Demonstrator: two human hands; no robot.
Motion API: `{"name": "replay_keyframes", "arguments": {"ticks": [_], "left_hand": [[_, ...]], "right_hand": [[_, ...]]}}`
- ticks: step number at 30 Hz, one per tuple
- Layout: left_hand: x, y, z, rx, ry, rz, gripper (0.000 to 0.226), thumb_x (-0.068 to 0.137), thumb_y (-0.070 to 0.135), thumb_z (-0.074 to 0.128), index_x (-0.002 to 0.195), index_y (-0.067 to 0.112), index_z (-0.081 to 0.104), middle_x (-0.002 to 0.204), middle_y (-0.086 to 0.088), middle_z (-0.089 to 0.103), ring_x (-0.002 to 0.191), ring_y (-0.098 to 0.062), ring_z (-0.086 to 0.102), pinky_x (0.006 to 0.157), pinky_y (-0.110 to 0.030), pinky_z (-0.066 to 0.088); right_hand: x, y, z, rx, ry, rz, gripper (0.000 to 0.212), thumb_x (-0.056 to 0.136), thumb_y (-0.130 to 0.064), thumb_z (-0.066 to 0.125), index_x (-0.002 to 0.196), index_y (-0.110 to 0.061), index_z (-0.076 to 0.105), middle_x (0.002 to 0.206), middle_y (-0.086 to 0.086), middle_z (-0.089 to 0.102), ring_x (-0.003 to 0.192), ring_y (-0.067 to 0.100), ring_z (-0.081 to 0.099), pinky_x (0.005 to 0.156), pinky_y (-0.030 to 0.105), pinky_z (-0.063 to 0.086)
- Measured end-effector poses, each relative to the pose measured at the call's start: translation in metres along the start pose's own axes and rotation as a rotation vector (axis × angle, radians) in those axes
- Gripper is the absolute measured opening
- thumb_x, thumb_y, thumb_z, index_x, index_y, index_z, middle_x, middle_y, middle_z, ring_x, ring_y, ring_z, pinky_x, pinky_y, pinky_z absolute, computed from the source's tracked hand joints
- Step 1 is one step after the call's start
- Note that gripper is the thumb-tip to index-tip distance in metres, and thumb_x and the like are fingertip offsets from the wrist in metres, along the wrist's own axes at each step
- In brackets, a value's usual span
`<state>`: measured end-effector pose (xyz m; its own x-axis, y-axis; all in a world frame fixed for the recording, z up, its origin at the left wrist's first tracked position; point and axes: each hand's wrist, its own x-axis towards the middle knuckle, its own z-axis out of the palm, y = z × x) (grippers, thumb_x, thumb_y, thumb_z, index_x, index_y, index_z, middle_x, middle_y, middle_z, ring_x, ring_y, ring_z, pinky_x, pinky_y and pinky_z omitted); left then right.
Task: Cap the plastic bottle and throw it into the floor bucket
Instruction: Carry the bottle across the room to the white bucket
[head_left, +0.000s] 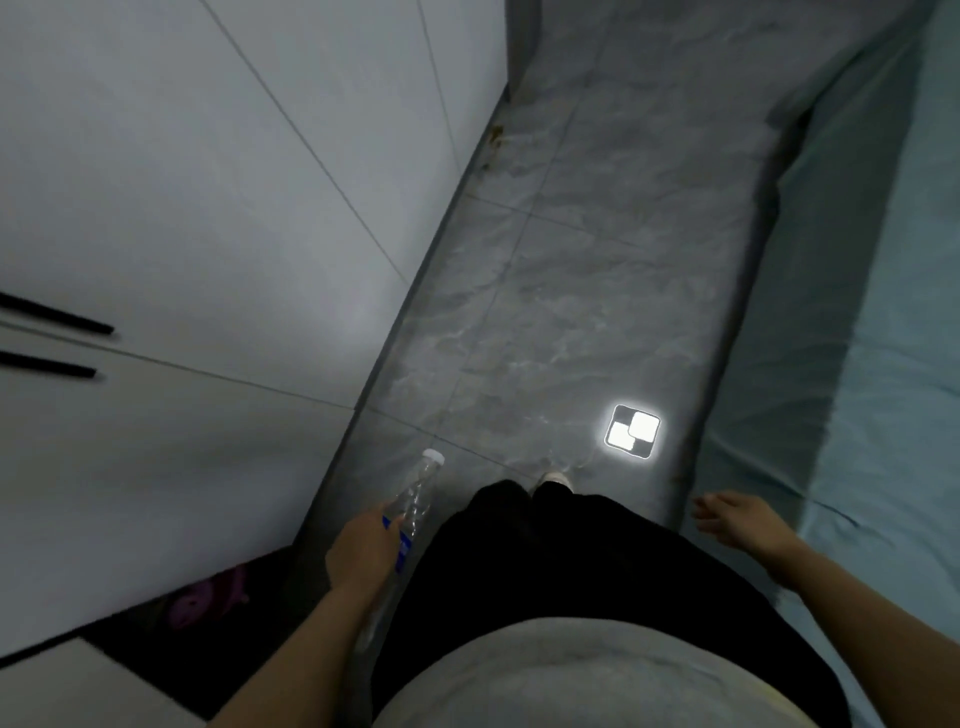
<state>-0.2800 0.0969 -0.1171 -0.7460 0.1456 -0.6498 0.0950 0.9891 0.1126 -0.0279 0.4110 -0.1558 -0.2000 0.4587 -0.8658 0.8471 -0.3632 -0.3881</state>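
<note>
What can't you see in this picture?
- Floor bucket: not in the head view at all.
- Plastic bottle: its lower part is hidden behind the left hand; the white cap is on.
- Purple thing beside the cabinet: too dark and blurred to name.
- Right hand: open, holding nothing.

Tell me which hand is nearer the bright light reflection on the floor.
Right. The right hand hangs open just right of and below the light reflection, near the bed edge. The left hand is farther left, holding the plastic bottle.
</note>
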Motion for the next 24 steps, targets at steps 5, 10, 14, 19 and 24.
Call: {"name": "replay_keyframes", "arguments": {"ticks": [5,10,14,19,24], "left_hand": [[0.027,0.029,-0.013,-0.026,-0.053,0.002,0.028,0.09,0.027,0.052,0.107,0.006,0.061,0.106,-0.021,0.067,0.099,-0.034,0.062,0.085,-0.039,0.05],[0.073,0.069,-0.034,-0.008,-0.064,0.032,0.023,0.089,0.024,0.054,0.104,0.008,0.063,0.104,-0.02,0.068,0.096,-0.033,0.062,0.072,-0.029,0.04],[0.115,0.113,-0.062,0.085,-0.074,0.1,0.025,0.09,0.025,0.052,0.102,0.005,0.062,0.104,-0.021,0.068,0.096,-0.033,0.062,0.07,-0.028,0.038],[0.163,0.198,-0.102,0.202,-0.09,0.254,0.03,0.092,0.023,0.047,0.105,-0.001,0.062,0.108,-0.024,0.067,0.1,-0.036,0.062,0.084,-0.037,0.048],[0.198,0.293,-0.129,0.213,-0.084,0.393,0.031,0.094,0.023,0.045,0.106,-0.002,0.059,0.107,-0.027,0.065,0.102,-0.038,0.061,0.091,-0.044,0.049]], "right_hand": [[0.014,-0.026,-0.018,0.114,0.024,-0.013,0.034,0.095,-0.007,0.037,0.117,0.014,0.051,0.123,0.035,0.055,0.098,0.034,0.056,0.056,0.018,0.044],[0.035,-0.05,-0.035,0.172,0.072,0.025,0.035,0.095,-0.007,0.036,0.12,0.014,0.049,0.126,0.035,0.053,0.113,0.045,0.053,0.061,0.021,0.037],[0.043,-0.068,-0.042,0.223,0.124,0.081,0.035,0.095,-0.004,0.035,0.119,0.018,0.048,0.125,0.037,0.052,0.109,0.042,0.054,0.06,0.02,0.037],[0.051,-0.086,-0.058,0.334,0.189,0.137,0.034,0.095,-0.005,0.037,0.112,0.02,0.052,0.097,0.024,0.059,0.063,0.022,0.053,0.051,0.019,0.042],[0.061,-0.093,-0.082,0.474,0.263,0.21,0.03,0.094,-0.003,0.038,0.108,0.017,0.054,0.084,0.015,0.061,0.04,0.002,0.061,0.042,0.008,0.046]]}}
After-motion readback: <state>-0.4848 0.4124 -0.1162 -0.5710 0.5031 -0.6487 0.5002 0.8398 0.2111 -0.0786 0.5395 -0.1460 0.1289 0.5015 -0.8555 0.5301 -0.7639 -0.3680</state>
